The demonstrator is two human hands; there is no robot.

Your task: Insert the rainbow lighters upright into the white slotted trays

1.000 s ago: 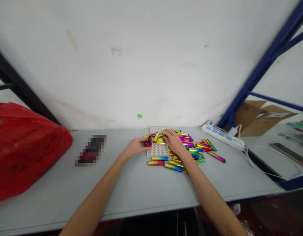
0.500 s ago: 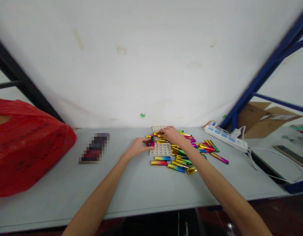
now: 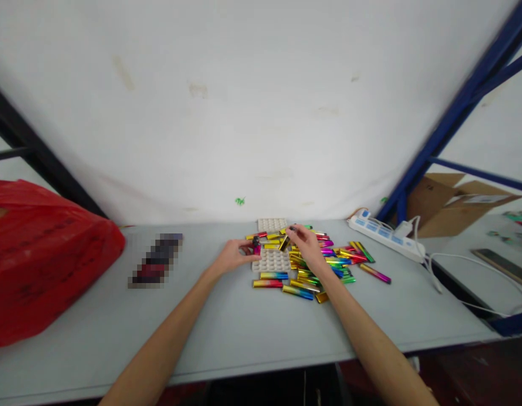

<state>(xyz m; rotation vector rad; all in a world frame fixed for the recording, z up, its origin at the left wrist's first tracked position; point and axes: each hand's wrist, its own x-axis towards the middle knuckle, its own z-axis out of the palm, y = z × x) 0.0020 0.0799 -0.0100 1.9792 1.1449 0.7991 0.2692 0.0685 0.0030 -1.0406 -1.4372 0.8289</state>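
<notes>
My left hand is closed on a short magenta tube with a black top, held upright at the left edge of a pale tray with rows of round cells. In my right hand, a shiny gold tube with a dark end is pinched at a tilt, just above and behind that tray. A second pale tray lies against the wall. Shiny tubes in gold, red, green, blue and magenta surround the trays; a gold-and-red tube lies in front.
A big red plastic bag fills the left side. Blurred-out dark things lie beside it. Toward the right are a white power strip with cables, a blue rack post and an open cardboard box.
My right hand has lifted the gold tube and drawn it back toward me. My left hand keeps the magenta tube nearly in place. The view has shifted slightly.
</notes>
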